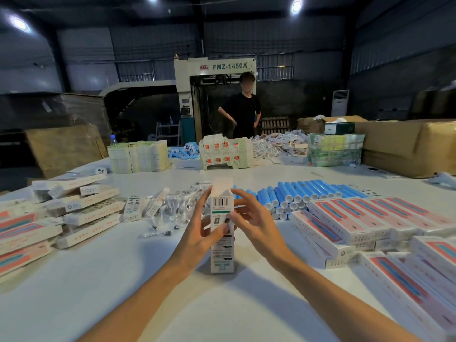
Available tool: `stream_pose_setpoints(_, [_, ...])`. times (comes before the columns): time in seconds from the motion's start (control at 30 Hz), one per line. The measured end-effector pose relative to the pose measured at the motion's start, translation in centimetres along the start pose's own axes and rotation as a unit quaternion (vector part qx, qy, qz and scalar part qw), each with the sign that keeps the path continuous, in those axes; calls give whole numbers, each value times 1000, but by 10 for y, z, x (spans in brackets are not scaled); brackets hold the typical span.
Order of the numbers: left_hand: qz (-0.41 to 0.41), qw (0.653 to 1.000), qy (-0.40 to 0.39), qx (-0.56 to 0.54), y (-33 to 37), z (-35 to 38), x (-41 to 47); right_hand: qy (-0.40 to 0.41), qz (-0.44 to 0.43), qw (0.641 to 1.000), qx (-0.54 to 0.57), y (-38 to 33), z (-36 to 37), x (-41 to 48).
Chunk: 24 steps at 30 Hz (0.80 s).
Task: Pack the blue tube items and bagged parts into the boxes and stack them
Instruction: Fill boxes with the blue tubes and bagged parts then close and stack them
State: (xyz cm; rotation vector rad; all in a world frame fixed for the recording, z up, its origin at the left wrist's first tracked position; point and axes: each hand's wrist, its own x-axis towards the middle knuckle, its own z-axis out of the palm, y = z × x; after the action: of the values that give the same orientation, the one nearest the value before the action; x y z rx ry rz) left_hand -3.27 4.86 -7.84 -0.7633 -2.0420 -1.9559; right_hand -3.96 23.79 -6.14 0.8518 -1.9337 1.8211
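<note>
Dim hall; we see ceiling lamps (296, 6) far above the fingers (244, 198) flare with glare | white table (123, 280) beneath the fingers is bright, and we find soft forearm shadows on it | box (222, 243) between the fingers looks washed out and blurred at its top | far outward of the fingers the edges bow and smear

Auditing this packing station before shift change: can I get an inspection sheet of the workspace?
Surface: white table, crowded at its sides.
Job's things: upright box mid-table; blue tubes rowed right; bagged parts left of centre; stacked boxes right, more left.
Clutter: flat carton stacks at far edge.
Grippers: left hand and right hand both hold the upright box.
Cables: nothing seen.
Surroundings: person before a machine; brown cartons far right.
</note>
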Motion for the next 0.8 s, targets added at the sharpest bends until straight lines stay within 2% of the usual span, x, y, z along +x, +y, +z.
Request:
stream_pose_setpoints(0.17, [12,999,-9,44,2,2,4,-12,-5,1000,-20,-1,-6,3])
stream_pose_setpoints(0.4, [51,978,-7,205,16,1,24,11,22,998,-57,5,-16,10])
stream_pose_setpoints(0.6, [70,972,2,226,11,14,26,1,38,998,-59,2,-26,8])
stream_pose_setpoints(0.8, [41,983,15,177,1,16,18,-5,29,998,-64,-5,-23,13])
